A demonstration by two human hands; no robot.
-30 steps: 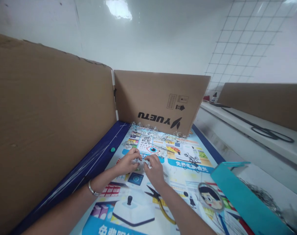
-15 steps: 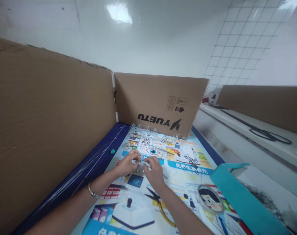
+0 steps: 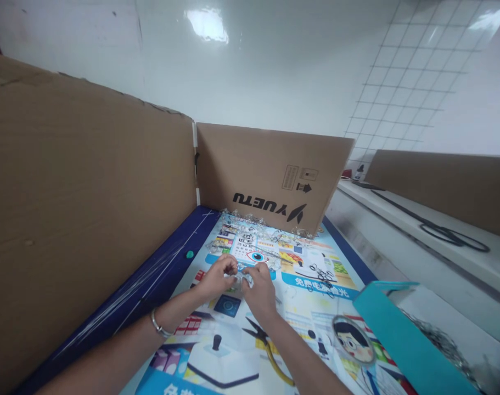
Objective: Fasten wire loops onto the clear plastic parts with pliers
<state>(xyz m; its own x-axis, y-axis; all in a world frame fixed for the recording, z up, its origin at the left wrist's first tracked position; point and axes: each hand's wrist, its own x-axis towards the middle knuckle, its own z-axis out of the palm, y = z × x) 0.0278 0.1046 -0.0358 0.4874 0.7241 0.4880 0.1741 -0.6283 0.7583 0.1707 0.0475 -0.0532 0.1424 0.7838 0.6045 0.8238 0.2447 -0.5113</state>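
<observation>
Over the printed sheet, my left hand and my right hand meet with bent, pinching fingers. Between their fingertips is a small clear, shiny piece; its exact kind is too small to make out, and the fingers partly cover it. A metal bangle circles my left wrist. Just below my right hand lies a pair of pliers with dark jaws and yellow handles, partly hidden by my right forearm. Beyond the hands, several clear, glittering pieces are strewn across the sheet. A heap of black loops lies to the right.
Cardboard panels stand at the left and back. At the lower right, an open teal box holds tangled metallic bits. A green round object lies on the blue left edge. A black cable rests on the white ledge.
The view has shifted slightly. Both hands keep pinching at nearly the same spot, with only small finger movement around the clear piece.
</observation>
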